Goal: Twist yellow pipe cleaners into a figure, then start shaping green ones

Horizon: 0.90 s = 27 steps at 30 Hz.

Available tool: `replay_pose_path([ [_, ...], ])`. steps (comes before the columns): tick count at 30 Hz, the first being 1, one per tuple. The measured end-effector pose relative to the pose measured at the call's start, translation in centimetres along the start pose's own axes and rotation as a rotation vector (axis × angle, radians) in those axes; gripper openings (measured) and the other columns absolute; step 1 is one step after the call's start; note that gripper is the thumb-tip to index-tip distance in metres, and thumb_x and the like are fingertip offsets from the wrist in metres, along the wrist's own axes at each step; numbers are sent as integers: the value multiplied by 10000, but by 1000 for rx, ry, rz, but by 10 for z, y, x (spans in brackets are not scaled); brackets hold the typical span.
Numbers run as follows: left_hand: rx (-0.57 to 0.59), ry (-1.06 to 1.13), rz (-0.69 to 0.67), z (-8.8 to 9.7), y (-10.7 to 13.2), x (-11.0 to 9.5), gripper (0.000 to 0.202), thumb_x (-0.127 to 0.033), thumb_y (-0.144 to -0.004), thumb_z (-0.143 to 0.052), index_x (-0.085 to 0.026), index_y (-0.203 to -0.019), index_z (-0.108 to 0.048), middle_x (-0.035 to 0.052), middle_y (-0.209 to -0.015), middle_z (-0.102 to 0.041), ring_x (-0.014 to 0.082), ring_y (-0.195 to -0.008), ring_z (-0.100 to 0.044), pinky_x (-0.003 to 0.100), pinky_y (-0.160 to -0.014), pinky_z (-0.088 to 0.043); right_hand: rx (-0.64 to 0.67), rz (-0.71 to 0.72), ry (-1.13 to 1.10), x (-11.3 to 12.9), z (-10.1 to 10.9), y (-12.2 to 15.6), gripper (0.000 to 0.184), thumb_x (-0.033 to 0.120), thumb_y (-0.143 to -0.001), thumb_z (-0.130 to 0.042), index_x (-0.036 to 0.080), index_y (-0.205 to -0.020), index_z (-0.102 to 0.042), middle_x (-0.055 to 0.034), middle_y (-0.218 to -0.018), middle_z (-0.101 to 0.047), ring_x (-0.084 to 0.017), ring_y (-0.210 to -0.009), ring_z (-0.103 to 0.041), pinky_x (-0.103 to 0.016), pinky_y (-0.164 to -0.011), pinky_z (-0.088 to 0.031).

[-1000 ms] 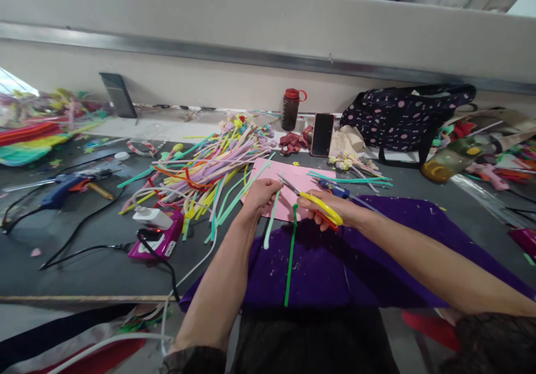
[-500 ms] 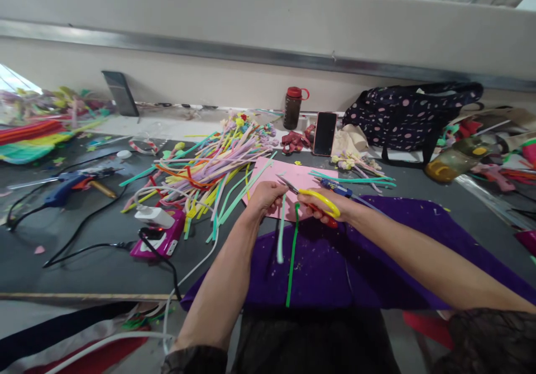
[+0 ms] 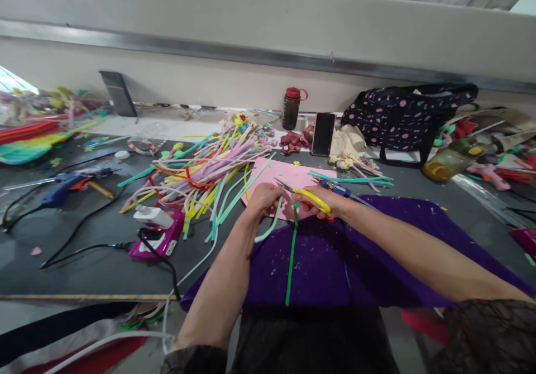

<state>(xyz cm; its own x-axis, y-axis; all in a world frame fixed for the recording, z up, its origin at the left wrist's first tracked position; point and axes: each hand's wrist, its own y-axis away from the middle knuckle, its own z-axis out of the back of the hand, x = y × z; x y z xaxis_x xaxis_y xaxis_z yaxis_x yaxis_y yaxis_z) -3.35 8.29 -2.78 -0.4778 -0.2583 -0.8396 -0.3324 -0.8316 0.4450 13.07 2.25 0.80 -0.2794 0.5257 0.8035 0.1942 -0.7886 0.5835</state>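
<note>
Between the fingers of my left hand (image 3: 268, 198) is a mint-green pipe cleaner (image 3: 271, 227), its free end curving down to the left over the purple cloth (image 3: 318, 268). My right hand (image 3: 320, 201) is closed round yellow-and-red-handled scissors (image 3: 312, 196). Their blades point left, close to my left fingertips and the pipe cleaner's upper end. Whether the blades touch it I cannot make out. Below the scissors a bright green pipe cleaner (image 3: 292, 257) lies lengthwise on the cloth. Both hands are over a pink sheet (image 3: 288, 171).
Left of the sheet lies a heap of coloured pipe cleaners (image 3: 209, 176). A blue glue gun (image 3: 62, 188) and a magenta power strip (image 3: 173, 234) with cables are further left. Behind stand a red-capped bottle (image 3: 290, 109), a phone (image 3: 323, 134) and a dotted bag (image 3: 402, 120).
The mint-green pipe cleaner has swung from hanging straight to curving left. The scissors have tilted and shifted slightly left, still in my right hand.
</note>
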Motion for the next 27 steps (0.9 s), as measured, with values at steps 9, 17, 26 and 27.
replay_pose_path([
  [9,-10,9,-40,2,6,-5,240,-354,-703,-534,-133,-617,-577,-61,-312,-369,63,-248,-305,182,-309,-202,-19,45,-52,-1,2,1,346,473,-705,-617,176,-757,-449,69,-485,-445,-4,-274,-297,-100,-236,-203],
  [17,-79,97,-112,6,6,-7,287,-409,-744,-501,-132,-770,-572,-46,-413,-457,42,-284,-332,166,-321,-190,-54,171,-53,-1,10,32,392,541,-700,-584,195,-827,-452,31,-626,-523,-46,-386,-457,-143,-301,-412],
  [26,-21,215,-139,6,5,-5,275,-408,-703,-573,-135,-704,-552,-55,-410,-422,39,-304,-347,165,-328,-185,-73,120,66,-2,-4,38,436,571,-681,-587,204,-895,-488,38,-630,-530,-42,-406,-482,-138,-322,-441],
  [27,-14,213,-132,6,5,-6,270,-405,-702,-573,-136,-691,-546,-59,-402,-411,37,-299,-338,164,-328,-184,-74,124,72,-2,-5,37,440,575,-684,-582,207,-905,-488,39,-628,-530,-43,-407,-485,-140,-325,-443],
])
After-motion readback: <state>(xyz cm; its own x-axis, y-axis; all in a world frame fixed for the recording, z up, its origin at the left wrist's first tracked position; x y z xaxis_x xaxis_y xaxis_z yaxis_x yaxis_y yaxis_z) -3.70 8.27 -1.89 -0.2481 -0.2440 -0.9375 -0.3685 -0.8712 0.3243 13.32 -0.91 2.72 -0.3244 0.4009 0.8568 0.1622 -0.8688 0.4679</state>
